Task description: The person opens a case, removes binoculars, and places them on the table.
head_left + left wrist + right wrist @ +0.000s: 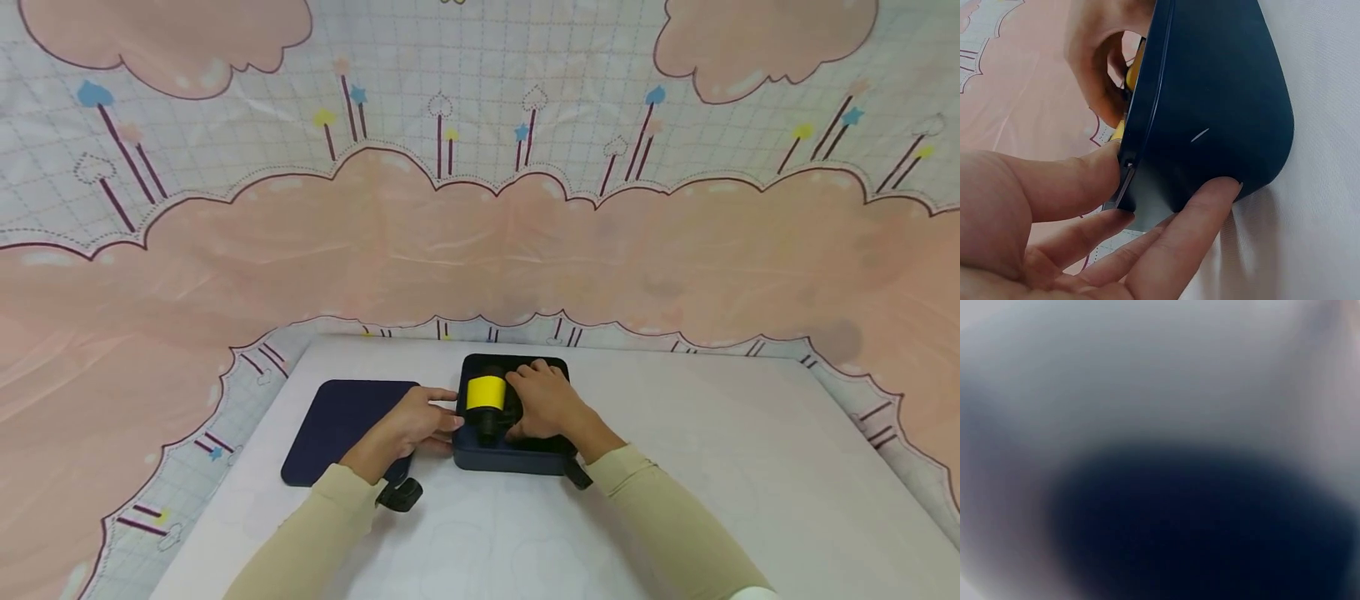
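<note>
A dark blue open box (513,462) holds a yellow and black object (486,393) at its left side. My right hand (546,402) reaches into the box, fingers and thumb curled round the object's black right side. Against the box's left wall rests my left hand (412,423), fingers fairly straight. In the left wrist view, the left hand (1085,219) touches the box (1222,94) with the thumb at the rim and a fingertip on the wall; the right hand (1094,56) is curled beyond the rim. The right wrist view is a dark blur.
A flat dark blue lid (341,421) lies left of the box, partly behind the left hand. Both stand on a white table (712,467). A patterned pink and white cloth (480,258) hangs behind it. Small black devices (401,495) sit at the wrists.
</note>
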The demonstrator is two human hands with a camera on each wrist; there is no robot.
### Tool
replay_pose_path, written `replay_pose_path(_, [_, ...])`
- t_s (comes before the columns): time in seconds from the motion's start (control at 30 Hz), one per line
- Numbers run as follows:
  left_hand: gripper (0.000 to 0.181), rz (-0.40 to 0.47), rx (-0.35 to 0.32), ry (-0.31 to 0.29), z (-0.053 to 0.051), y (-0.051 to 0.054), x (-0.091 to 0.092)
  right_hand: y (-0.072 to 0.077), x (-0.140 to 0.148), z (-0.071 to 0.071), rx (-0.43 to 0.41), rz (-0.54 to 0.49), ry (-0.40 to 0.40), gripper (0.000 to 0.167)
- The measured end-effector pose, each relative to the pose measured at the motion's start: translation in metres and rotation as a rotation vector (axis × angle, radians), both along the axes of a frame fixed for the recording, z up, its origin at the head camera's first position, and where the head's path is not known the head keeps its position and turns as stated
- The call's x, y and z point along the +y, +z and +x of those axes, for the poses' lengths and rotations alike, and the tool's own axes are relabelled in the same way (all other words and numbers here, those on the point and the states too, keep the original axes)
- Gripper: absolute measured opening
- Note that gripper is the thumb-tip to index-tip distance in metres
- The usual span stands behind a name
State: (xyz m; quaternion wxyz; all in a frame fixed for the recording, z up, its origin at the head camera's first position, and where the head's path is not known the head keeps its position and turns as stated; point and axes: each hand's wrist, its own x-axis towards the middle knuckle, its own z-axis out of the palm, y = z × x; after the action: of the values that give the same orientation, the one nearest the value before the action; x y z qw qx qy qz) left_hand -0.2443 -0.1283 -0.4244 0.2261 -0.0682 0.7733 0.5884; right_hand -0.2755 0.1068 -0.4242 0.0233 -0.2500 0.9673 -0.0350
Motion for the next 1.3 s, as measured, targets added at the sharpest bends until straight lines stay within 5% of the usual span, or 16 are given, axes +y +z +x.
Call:
replay_pose_path(0.7, [0.062, 0.029, 0.021, 0.01, -0.002, -0.007, -0.003, 0.041, -0.002, 0.02, 0.057, -0.01, 0.022, 0.094])
replay_pose_path(1.3, [0.061, 0.047, 0.017, 0.015, 0.001, -0.006, -0.003, 0.065, 0.024, 0.039, 0.127, 0.002, 0.079, 0.095])
